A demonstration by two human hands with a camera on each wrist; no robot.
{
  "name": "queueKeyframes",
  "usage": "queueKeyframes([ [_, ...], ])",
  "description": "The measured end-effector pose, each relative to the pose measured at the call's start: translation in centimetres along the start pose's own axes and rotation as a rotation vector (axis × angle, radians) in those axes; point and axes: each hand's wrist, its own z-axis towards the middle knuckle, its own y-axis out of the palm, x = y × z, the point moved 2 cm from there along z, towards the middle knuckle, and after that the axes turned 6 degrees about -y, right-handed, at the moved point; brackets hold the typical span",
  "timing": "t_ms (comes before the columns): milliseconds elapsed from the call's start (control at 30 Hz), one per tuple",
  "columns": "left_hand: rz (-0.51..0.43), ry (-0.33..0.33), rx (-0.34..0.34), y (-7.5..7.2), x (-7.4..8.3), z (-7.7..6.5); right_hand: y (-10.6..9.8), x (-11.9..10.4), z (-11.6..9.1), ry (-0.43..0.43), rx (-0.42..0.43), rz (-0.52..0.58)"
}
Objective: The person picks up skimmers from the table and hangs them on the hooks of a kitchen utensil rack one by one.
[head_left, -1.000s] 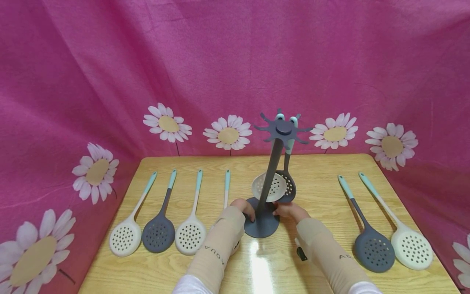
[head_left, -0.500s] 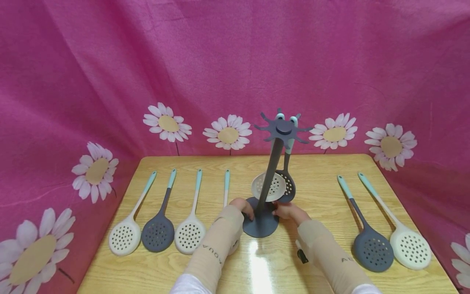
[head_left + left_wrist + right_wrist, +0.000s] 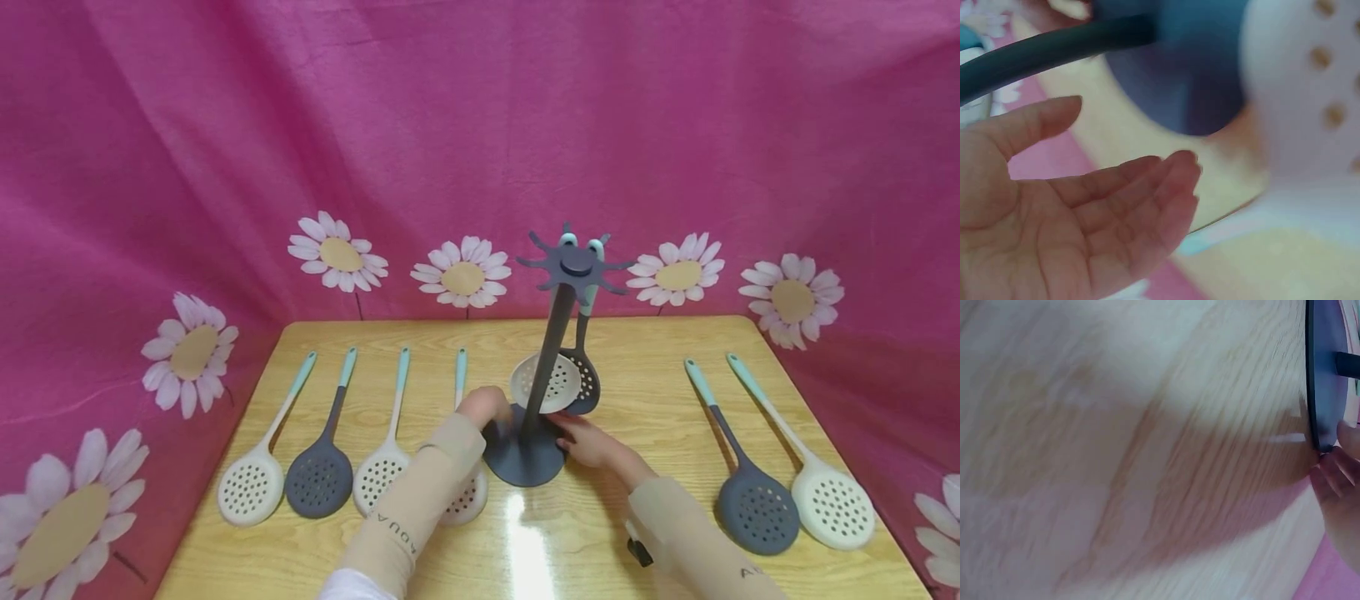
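Head view: a pink curtain (image 3: 600, 125) hangs behind the wooden table (image 3: 652, 367), and the dark stand (image 3: 550, 348) is upright on it, between four skimmers (image 3: 320, 482) lying to its left and two skimmers (image 3: 759, 510) to its right. On its far side hang a white skimmer (image 3: 564, 387) and a dark skimmer (image 3: 589, 392). All of these have kept their places; only the hands have changed. The left hand (image 3: 486, 408) has come off the round base (image 3: 525, 469), its arm swung aside; the left wrist view shows a bare palm, thumb spread, fingers close together. The right hand's (image 3: 596, 442) arm has swung outward too, but its fingertips are at the base's rim; I cannot tell whether they pinch or merely touch. My guess: the stand needs little more steadying
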Motion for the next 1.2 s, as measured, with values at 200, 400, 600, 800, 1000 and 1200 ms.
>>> queueKeyframes([
  [200, 0.041, 0.131, 0.294, -4.8, 1.3, -5.9, -0.9, -0.7, -1.6, -0.026, -0.012, -0.043],
  [400, 0.06, 0.193, 0.577, -8.8, 0.9, -8.8, -2.5, -0.3, -3.2, -0.158, 0.171, -0.246],
  [600, -0.054, 0.544, 1.057, -12.5, 0.7, -12.8, -5.4, 1.2, -4.6, -0.118, 0.446, -0.398],
  [800, -0.002, 0.937, 1.362, -14.7, 1.5, -16.6, -8.3, 3.8, -6.4, 0.016, 0.632, -0.458],
  [1000, 0.046, 1.119, 1.502, -15.5, 2.5, -19.4, -9.9, 6.6, -8.2, 0.247, 0.652, -0.424],
  [1200, 0.14, 1.193, 1.549, -16.3, 3.3, -20.9, -10.3, 8.7, -9.8, 0.38, 0.638, -0.407],
])
